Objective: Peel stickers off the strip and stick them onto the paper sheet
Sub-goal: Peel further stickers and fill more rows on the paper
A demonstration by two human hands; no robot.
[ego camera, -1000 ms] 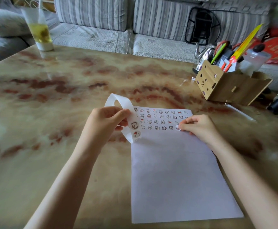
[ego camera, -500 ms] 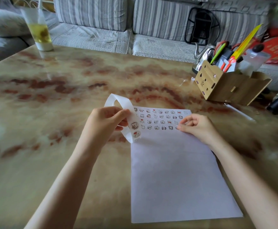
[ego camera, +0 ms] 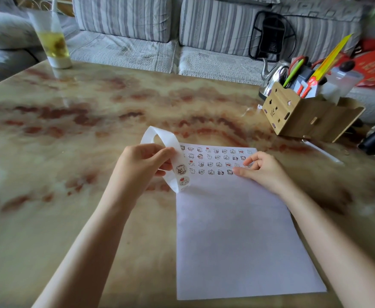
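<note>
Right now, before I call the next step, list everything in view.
Paper sheet: one, white, flat on table.
Stuck stickers: many, white cartoon prints, four rows at sheet's far end.
Sticker strip: one, white, looped, at sheet's far-left corner.
Table: one, beige marble, red-brown veins.
Glass: one, yellow drink, far left.
Organiser: one, wooden, far right, holding pens.
Kettle: one, silver, behind organiser.
Sofa: one, grey striped, beyond table.
Left hand: grips the strip.
Right hand: touches the sheet beside the nearest sticker rows.

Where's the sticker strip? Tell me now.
In the head view, the sticker strip curls left of centre, gripped by the left hand, its lower end at the left edge of the paper sheet.
</note>
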